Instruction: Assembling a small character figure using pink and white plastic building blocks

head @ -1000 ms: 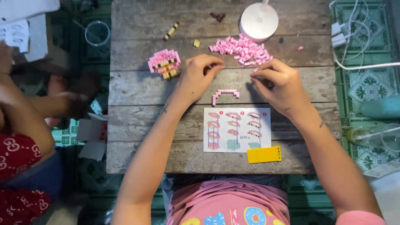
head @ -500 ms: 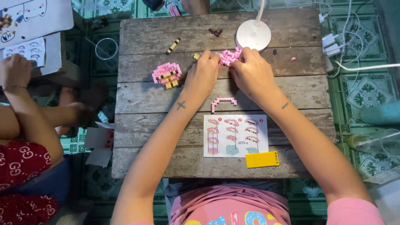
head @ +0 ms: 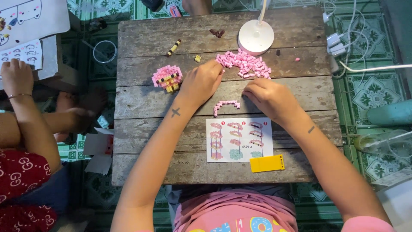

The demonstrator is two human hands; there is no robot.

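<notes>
Bricks (head: 245,64), small pink ones, sit in a loose pile just past my fingertips, on the far half of the table (head: 137,107). My left hand (head: 201,83) reaches up to the pile's near-left edge, fingers curled, tips touching the first bricks; can't tell if any brick is pinched. My right hand (head: 267,96) rests knuckles up just below the pile, fingers bent and drawn together at the left; whether it holds a brick is hidden.

Between the two hands, nearer my body, lies a pink arch (head: 226,105) of joined bricks. Just below that is the instruction sheet (head: 239,139), under my right wrist line, with a yellow tool (head: 267,163) at its lower right corner. Left of my left hand, close by, a finished pink figure (head: 167,78). Beyond the pile, touching distance from it, a white lamp base (head: 256,37). Past my left hand: one yellow brick (head: 197,58), a striped bar (head: 173,48), some dark bricks (head: 217,32). One stray pink brick (head: 297,59) lies right of the pile.

Far left of my left arm, off the table, another person's hand (head: 17,77) rests on paper.
</notes>
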